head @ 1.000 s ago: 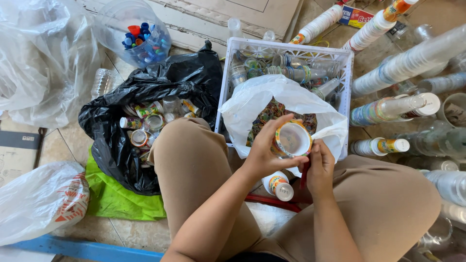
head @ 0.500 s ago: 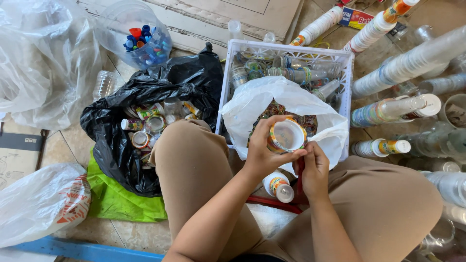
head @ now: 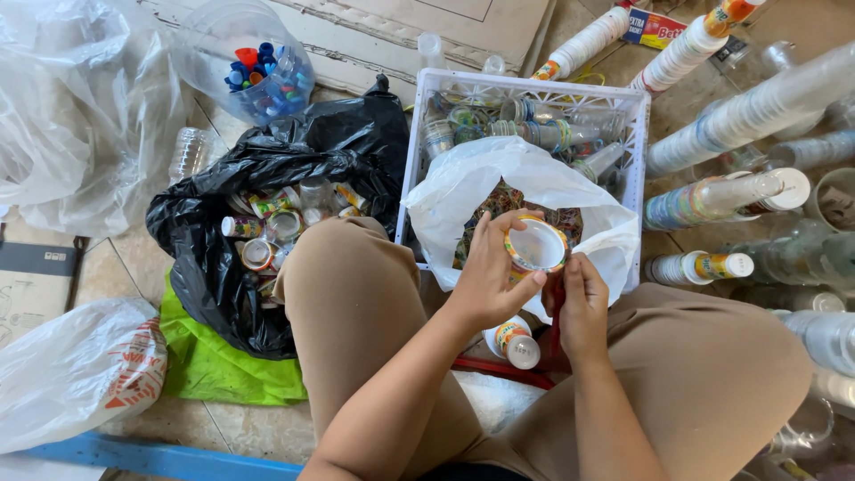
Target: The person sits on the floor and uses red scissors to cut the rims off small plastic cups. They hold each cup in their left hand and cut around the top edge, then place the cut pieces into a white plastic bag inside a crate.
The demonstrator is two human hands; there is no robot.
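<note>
Above the white plastic bag (head: 525,183) lining the white crate (head: 634,134), the small white plastic cup with a colourful printed band (head: 536,245) could slip and drop into it. The left hand (head: 490,276) wraps its side; the right hand (head: 583,303) pinches at its lower rim.

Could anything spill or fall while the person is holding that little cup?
Maybe. The left hand grips the small cup only at its rim while the right hand picks at its edge, so it might slip into the white bag below. The black bag of cups leans against the person's knee, so a leg shift could tip it. The stacked cups lying nearby might roll.
</note>
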